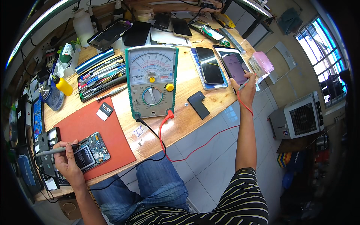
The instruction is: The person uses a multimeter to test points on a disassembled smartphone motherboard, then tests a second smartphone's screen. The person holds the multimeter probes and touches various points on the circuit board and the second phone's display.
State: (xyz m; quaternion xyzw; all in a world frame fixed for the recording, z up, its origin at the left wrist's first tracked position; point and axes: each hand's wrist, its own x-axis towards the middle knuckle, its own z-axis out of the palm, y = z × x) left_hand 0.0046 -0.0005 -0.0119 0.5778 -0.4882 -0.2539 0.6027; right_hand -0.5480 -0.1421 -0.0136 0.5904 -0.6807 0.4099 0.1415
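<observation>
My left hand [68, 162] holds a grey test probe [52, 151] by its shaft, its tip resting on an opened phone [91, 150] with the battery and board showing. That phone lies on a red mat [93, 129]. My right hand [246, 90] is stretched out to the table's right edge, gripping the probe with the red lead [202, 144] near a purple phone [234, 68]. Both leads run to an analog multimeter [152, 81] standing in the middle of the wooden table [180, 120].
Several phones and screens [209, 65] lie at the back and right. A tray of tools [101, 77] sits left of the meter, with a yellow-capped bottle [62, 85] beside it. A black part [198, 105] and small screws [139, 132] lie near the front edge. A cooler [298, 118] stands on the floor.
</observation>
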